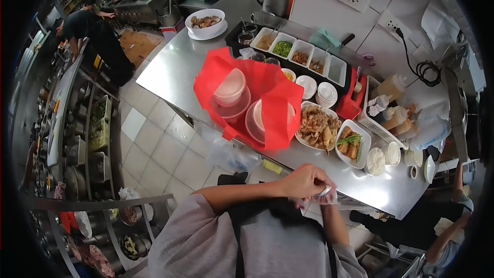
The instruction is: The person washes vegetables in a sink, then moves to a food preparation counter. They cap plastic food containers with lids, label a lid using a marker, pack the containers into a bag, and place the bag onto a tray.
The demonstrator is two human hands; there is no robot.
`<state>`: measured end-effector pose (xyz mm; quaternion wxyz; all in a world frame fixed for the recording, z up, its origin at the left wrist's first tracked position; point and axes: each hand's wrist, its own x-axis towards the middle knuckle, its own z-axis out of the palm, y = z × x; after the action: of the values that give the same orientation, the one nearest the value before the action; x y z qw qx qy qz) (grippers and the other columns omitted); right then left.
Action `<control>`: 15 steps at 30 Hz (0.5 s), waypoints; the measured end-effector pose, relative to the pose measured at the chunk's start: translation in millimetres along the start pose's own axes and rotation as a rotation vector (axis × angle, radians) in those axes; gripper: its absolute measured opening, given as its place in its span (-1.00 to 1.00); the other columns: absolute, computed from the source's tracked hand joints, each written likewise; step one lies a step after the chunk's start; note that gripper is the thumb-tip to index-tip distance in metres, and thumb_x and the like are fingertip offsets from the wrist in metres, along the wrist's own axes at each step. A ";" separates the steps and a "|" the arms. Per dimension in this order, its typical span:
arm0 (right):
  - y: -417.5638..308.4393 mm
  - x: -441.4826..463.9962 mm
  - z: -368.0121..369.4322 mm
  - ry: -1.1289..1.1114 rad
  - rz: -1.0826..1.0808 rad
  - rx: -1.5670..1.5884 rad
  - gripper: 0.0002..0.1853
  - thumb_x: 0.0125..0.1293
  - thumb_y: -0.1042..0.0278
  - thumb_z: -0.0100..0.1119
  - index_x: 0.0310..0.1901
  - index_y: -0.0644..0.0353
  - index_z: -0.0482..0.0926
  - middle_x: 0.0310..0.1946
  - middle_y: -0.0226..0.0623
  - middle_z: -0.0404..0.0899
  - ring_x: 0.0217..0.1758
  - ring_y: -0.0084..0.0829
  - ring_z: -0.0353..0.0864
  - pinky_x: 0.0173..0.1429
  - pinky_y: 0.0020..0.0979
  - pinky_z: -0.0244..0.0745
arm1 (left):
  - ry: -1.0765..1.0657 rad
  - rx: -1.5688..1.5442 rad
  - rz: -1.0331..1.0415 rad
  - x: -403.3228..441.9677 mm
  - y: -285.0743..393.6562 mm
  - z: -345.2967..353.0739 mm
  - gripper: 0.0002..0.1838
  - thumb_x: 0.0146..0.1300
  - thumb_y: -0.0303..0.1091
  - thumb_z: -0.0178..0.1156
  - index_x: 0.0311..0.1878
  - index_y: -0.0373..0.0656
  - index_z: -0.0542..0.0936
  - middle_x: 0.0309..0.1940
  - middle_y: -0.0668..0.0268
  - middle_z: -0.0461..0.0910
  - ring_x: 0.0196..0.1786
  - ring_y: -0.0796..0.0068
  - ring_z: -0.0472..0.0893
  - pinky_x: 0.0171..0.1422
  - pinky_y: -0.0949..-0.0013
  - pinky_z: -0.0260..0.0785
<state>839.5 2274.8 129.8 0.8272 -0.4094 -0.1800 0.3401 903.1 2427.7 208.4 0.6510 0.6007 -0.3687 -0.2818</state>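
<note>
My left hand (307, 181) is closed, its fingertips pinched together over my right hand at the table's front edge. A small white edge shows under those fingers; what it belongs to is unclear. Thin clear plastic, like a disposable glove, wraps my right hand (327, 198), whose fingers are mostly hidden. Beyond my hands, an open red bag (280, 136) stands on the steel counter with lidded clear tubs (230, 86) inside. Nearest on its right are a dish of brown fried pieces (317, 126) and a white dish of browned pieces with green stalks (351, 146).
Sauce and topping trays (283, 47) line the wall side, beside stacked small white bowls (327, 93) and a basket of squeeze bottles (389, 98). A bowl of clams (206, 22) sits at the far left. Other people (92, 41) stand at far left and lower right.
</note>
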 end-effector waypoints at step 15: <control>-19.7 49.8 47.5 1.062 -0.159 -1.234 -0.80 0.05 0.61 0.06 -0.25 0.32 0.57 -0.32 -0.13 0.55 -0.38 -0.20 0.57 -0.28 -0.37 0.46 | 0.359 -0.030 -0.415 -34.9 -58.5 -26.6 -0.75 0.19 -0.45 0.02 -0.06 -0.28 0.47 -0.33 0.27 0.52 -0.15 0.57 0.45 -0.04 0.43 0.28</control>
<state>855.3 2328.0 175.0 0.4496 -0.8837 0.0525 -0.1191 909.5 2464.2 145.3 0.6430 0.6942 -0.1121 -0.3034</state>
